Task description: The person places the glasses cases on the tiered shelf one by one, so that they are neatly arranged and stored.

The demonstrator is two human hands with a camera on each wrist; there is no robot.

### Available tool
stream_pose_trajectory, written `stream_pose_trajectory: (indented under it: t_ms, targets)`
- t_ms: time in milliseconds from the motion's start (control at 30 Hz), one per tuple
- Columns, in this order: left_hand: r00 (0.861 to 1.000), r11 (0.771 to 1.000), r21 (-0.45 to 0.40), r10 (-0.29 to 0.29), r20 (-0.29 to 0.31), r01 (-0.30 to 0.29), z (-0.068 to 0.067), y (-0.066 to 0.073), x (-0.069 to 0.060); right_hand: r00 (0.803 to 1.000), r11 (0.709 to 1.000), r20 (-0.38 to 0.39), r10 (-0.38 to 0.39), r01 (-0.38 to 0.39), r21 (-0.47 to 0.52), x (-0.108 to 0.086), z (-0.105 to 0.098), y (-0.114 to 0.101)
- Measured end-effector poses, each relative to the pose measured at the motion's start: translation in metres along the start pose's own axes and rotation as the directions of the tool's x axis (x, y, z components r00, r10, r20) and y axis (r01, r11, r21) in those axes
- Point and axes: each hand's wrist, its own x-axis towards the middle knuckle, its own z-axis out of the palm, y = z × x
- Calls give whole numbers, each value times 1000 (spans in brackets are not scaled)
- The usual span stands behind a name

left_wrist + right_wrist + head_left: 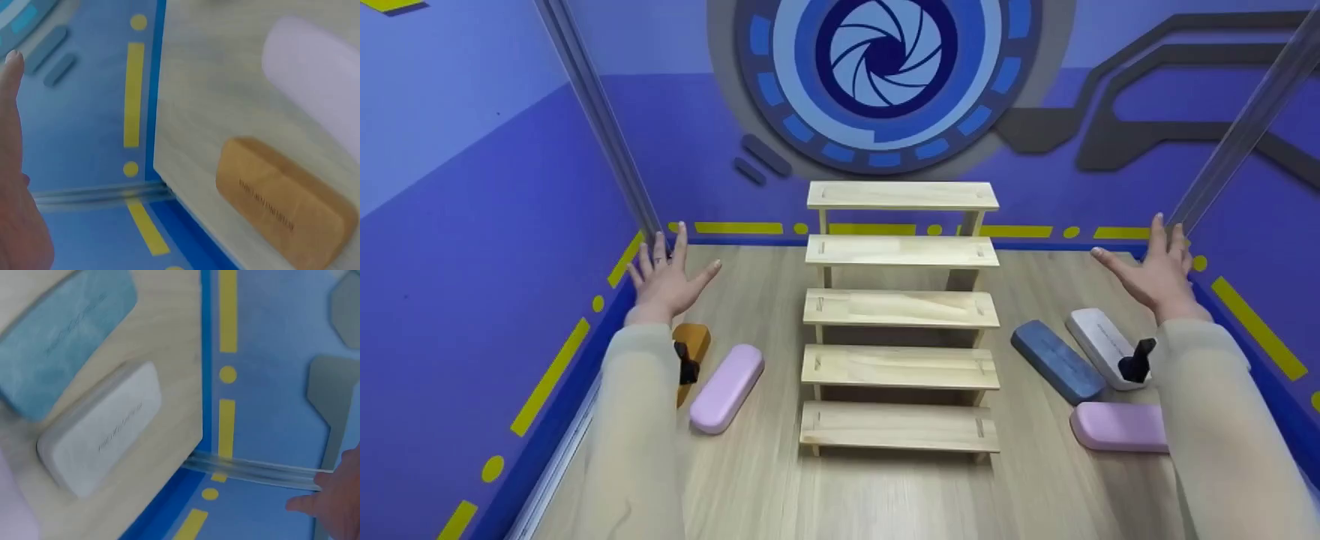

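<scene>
My left hand (666,283) is raised with its fingers spread, above and beyond an orange-brown glasses case (287,202) and a pink glasses case (727,388). It holds nothing. On the other side my right hand (1161,276) is held up the same way, fingers apart, touching nothing. Under and near that arm lie a dark blue glasses case (1057,361), a white glasses case (101,430) with small print, and a second pink case (1117,426) that the sleeve partly covers. Between the hands stands a five-step wooden display rack (901,309).
Blue walls (510,300) with yellow marks close in the wood-grain table (765,495) at the left, back and right. Clear strips (600,120) run up the back corners. A black wrist mount (1138,361) sticks out beside the right sleeve.
</scene>
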Motion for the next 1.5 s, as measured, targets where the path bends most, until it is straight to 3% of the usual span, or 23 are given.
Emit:
stream_pose_trajectory:
  t_ms: [100,200,267,300,400,467,567,700,733,900,1033,1167,1233,1333,1500]
  targets:
    - [1000,991,-137,2,25,2,7,10,-4,1000,993,-21,-9,11,119,-4,3,7]
    - [998,945,-328,19,56,1,16,21,-8,999,973,-41,-31,39,228,-11,8,14]
    - [996,875,-484,41,81,3,23,28,-13,998,951,-50,-35,48,304,-19,12,20]
    - [994,830,-557,53,97,10,27,32,-16,998,939,-57,-36,53,341,-24,14,23]
    - [985,674,-738,103,137,32,42,40,-30,998,880,-58,-10,36,474,-41,20,31]
    - [981,585,-809,122,149,50,53,44,-44,998,835,-57,10,23,550,-53,23,37]
    - [978,459,-885,136,156,77,76,47,-69,998,739,-54,39,7,673,-70,26,45]
    - [972,347,-928,135,190,134,114,47,-100,996,640,-62,57,11,768,-90,28,56]
    - [968,325,-934,144,206,151,123,46,-106,996,630,-63,59,12,777,-95,29,59]
    - [953,265,-944,177,245,194,163,44,-130,995,614,-46,90,-19,789,-120,33,83]
    - [955,259,-937,123,271,233,185,44,-140,992,582,-19,127,-59,811,-141,35,106]
    - [950,260,-926,78,301,273,201,43,-142,973,521,10,230,-131,843,-156,39,126]
    - [946,249,-927,89,311,281,206,42,-142,953,506,9,303,-168,846,-159,41,134]
    - [942,241,-929,115,315,281,212,39,-142,935,485,3,353,-186,855,-160,45,146]
    - [932,177,-938,157,327,299,221,35,-142,953,469,81,293,-217,856,-161,51,167]
